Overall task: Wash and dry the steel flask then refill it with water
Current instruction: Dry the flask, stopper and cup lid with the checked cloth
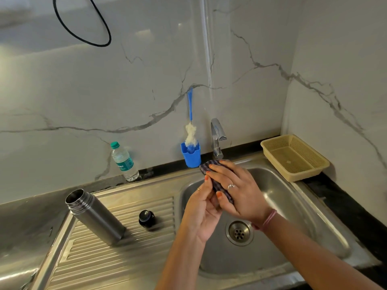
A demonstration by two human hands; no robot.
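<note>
The flask point(95, 216) stands open on the ribbed draining side of the sink point(293, 197), left of the bowl, and its dark cap point(147, 218) sits just beside it, off the flask. No hand is on the flask. Both hands are over the bowl, close to the tap point(216, 139). The right hand point(234, 191) lies over a small dark striped cloth point(211, 181) with its fingers curled round it, and the left hand point(202, 208) holds the cloth from below; so each grip is closed on the cloth and has nothing else in it. No water can be seen coming from the tap. A bottle brush point(191, 130) stands in a blue cup point(191, 156) by the wall, a small plastic water bottle point(124, 162) stands on the table further left, and a tan basket point(293, 156) sits to the right. I think the washing may be done, though I cannot tell if the flask is wet or clean inside. The cloth looks ready for wiping, so drying seems to be the step now. After that, the flask still needs filling with water, and the cap put back on.
</note>
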